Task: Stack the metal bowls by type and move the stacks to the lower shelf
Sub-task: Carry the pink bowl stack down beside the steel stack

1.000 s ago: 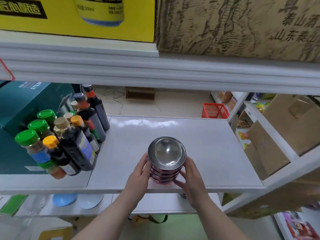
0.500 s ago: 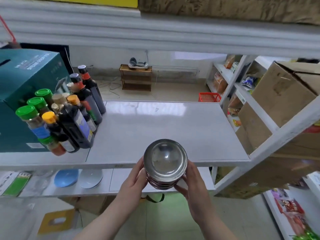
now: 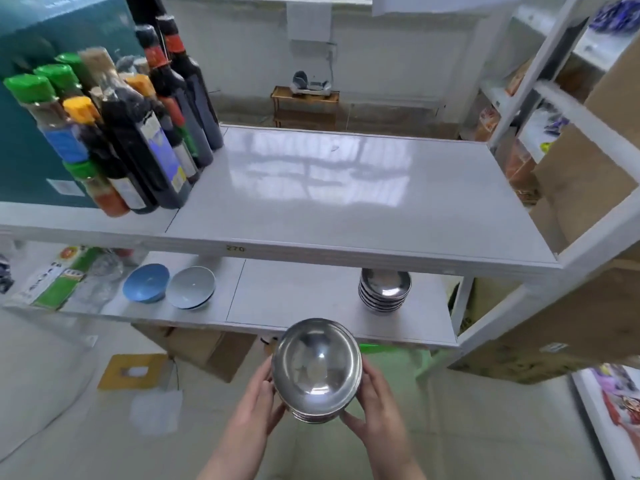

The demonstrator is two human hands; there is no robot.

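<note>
I hold a stack of shiny metal bowls in the air, just in front of and below the lower shelf's front edge. My left hand grips its left side and my right hand grips its right side. The stack tilts slightly toward me, so I look into the top bowl. A second stack of metal bowls stands on the lower shelf, toward its right end, partly hidden under the upper shelf's edge. The upper shelf is bare on its right part.
Sauce bottles and a teal box crowd the upper shelf's left. A blue bowl, a grey bowl and packets lie on the lower shelf's left. Cardboard boxes fill the rack at right. A low wooden stand sits on the floor behind.
Both hands lifted the bowl stack off the upper shelf and carried it down and toward me, to below the lower shelf's edge. My view tipped downward, revealing the lower shelf.
</note>
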